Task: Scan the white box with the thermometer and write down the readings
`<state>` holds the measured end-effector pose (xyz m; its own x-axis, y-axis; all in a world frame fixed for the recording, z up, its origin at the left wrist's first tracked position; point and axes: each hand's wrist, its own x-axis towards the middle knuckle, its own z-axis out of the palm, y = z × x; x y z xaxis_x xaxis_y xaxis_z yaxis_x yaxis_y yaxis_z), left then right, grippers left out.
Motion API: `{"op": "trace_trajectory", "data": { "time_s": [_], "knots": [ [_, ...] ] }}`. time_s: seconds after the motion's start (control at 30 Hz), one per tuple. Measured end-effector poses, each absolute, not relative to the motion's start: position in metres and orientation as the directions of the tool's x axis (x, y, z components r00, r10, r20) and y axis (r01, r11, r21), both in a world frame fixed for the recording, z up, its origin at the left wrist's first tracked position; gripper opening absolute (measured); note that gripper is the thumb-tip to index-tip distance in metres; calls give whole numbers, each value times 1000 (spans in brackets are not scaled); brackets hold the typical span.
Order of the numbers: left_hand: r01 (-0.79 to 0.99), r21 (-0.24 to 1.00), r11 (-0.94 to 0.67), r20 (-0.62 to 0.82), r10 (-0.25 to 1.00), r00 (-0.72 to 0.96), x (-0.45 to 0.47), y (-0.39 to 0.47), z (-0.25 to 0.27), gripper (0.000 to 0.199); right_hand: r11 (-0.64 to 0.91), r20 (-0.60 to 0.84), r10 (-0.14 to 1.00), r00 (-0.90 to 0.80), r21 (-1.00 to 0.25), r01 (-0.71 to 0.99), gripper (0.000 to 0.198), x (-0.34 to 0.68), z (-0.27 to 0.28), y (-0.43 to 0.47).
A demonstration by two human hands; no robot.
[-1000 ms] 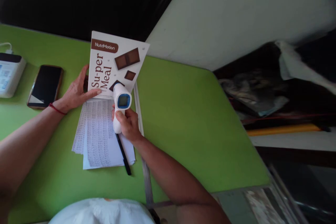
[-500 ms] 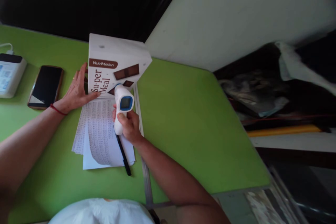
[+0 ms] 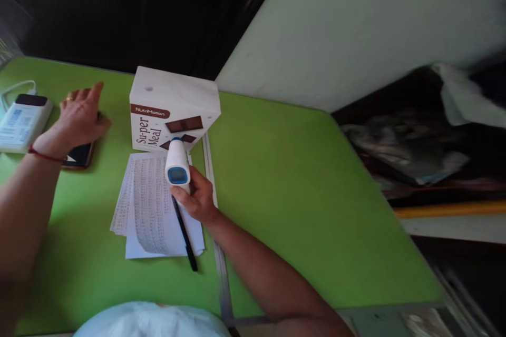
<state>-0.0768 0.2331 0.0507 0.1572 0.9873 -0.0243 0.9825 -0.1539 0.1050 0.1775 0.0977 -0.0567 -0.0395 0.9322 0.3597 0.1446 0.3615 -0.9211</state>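
Observation:
My right hand (image 3: 196, 196) is wrapped round the handle of a white infrared thermometer (image 3: 178, 160) with a blue-rimmed screen. The thermometer's front end points at a white box (image 3: 174, 92) printed "NutriMotion Su-per Meal", which stands upright at the back of the table. My left hand (image 3: 81, 118) is over a dark smartphone (image 3: 81, 158), its fingers stretched out and apart. It hides most of the phone; whether it touches the phone I cannot tell. Below the thermometer lie sheets of printed paper (image 3: 152, 205) with a black pen (image 3: 185, 234) on them.
A white power bank (image 3: 23, 124) with a cable plugged in lies at the left. The green table (image 3: 296, 195) has a metal seam (image 3: 221, 279) running through it. Behind the table are a dark panel (image 3: 118, 10) and a pale wall (image 3: 336, 26). Blurred cloth-like items (image 3: 407, 142) lie at the right.
My left hand has let go of the box and moved left over the smartphone. My right hand has tilted the thermometer, so its screen now sits lower and further left.

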Motion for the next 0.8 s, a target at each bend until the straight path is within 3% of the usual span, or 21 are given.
{"op": "trace_trajectory", "data": {
  "time_s": [0.3,0.8],
  "knots": [
    [995,29,-94,-184,978,98,-107,253,27,87,337,336,941,-37,-929,149,29,177,-56,99],
    [987,145,-66,-84,993,79,-104,249,27,74,313,309,950,-52,-943,111,31,176,-53,99]
  ]
}}
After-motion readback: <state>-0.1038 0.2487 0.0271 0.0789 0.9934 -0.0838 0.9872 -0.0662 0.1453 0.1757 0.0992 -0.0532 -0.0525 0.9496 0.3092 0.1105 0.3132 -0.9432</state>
